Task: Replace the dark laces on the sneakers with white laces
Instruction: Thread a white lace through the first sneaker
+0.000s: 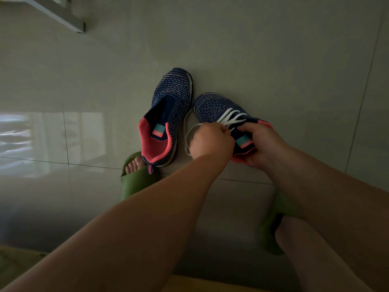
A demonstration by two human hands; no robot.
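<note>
1. Two dark blue knit sneakers with coral-pink collars are seen on a pale tiled floor (273,49), near the middle of the frame; the toes are pointed toward the top of the frame.
2. The left-hand sneaker (168,110) is stood flat on the floor, just left of centre; no lace is seen in it, and its pink lining and a teal insole label are exposed.
3. The right-hand sneaker (223,110) is placed right of centre, just beside the first; a white lace (230,119) is seen crossed several times over its tongue.
4. The left hand (210,140) is held at the centre of the frame, at the near end of the lacing; its fingers are curled together and pinched on the white lace; a loose length of the lace is looped out to the left of this hand, onto the floor between the two sneakers.
5. The right hand (262,142) is wrapped over the heel and collar of the right-hand sneaker; its fingers are curled round the shoe's opening, with the thumb laid by the tongue.
6. A green slide sandal (136,182) with bare toes showing is seen lower left of centre, touching the heel of the left-hand sneaker; a second green sandal (273,226) is partly hidden by the right forearm at lower right.
7. A pale metal frame leg (63,15) is seen at the upper left; a bright window reflection is spread over the tiles at the left edge.
</note>
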